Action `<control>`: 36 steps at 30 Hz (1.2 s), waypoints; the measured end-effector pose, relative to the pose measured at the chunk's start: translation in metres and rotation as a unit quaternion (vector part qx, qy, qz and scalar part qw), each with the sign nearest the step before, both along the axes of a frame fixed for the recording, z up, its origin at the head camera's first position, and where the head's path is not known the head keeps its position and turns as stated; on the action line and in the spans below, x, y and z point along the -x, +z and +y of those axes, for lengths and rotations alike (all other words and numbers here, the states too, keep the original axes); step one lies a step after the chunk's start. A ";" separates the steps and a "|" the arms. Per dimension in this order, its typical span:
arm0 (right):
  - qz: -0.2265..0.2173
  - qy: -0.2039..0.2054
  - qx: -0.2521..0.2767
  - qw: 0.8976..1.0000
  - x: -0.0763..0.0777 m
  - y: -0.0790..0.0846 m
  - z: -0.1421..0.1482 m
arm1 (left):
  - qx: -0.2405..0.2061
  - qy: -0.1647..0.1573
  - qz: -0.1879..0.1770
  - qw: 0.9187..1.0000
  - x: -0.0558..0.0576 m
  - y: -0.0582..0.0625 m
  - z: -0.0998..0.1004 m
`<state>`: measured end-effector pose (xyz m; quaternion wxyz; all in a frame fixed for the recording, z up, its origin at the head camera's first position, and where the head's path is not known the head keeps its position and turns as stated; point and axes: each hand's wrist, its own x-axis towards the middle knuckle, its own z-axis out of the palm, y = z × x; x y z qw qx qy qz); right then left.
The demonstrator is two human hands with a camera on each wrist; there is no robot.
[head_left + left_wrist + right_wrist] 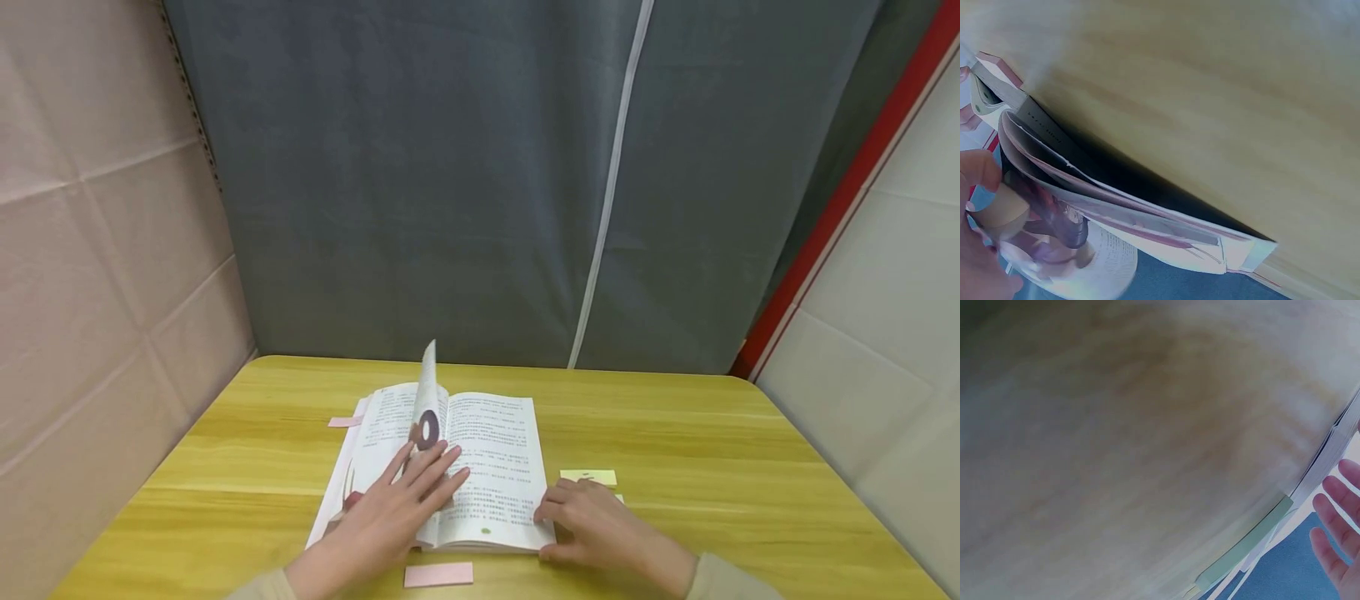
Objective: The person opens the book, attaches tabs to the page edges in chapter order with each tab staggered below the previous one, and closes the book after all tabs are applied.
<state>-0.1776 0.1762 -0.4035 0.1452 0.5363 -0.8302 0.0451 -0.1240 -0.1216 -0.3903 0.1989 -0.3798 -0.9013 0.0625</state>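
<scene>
An open book (pixel 495 458) with printed text lies on the table. One page (pixel 426 392) stands up near the spine and leans left, with a dark ring-shaped picture on it. My left hand (pixel 397 504) lies over the left pages and the spine, its fingers spread and straight. In the left wrist view, bent illustrated pages (pixel 1166 228) fan out beside that hand. At the book's lower right corner, my right hand (pixel 592 521) rests with fingertips on the page edge. The right wrist view shows its fingers (pixel 1338 528) loosely extended beside the page edges.
A pink sticky-note pad (pixel 438 575) lies in front of the book. Yellow sticky notes (pixel 588 477) sit by its right edge, close to the right hand. A pink tab (pixel 345 422) sticks out at the left. A grey curtain (pixel 420 183) hangs behind the wooden table (pixel 690 450).
</scene>
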 end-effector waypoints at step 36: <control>-0.007 -0.011 -0.003 1.000 0.002 -0.004 0.000 | -0.027 0.056 -0.076 0.995 0.011 -0.008 0.018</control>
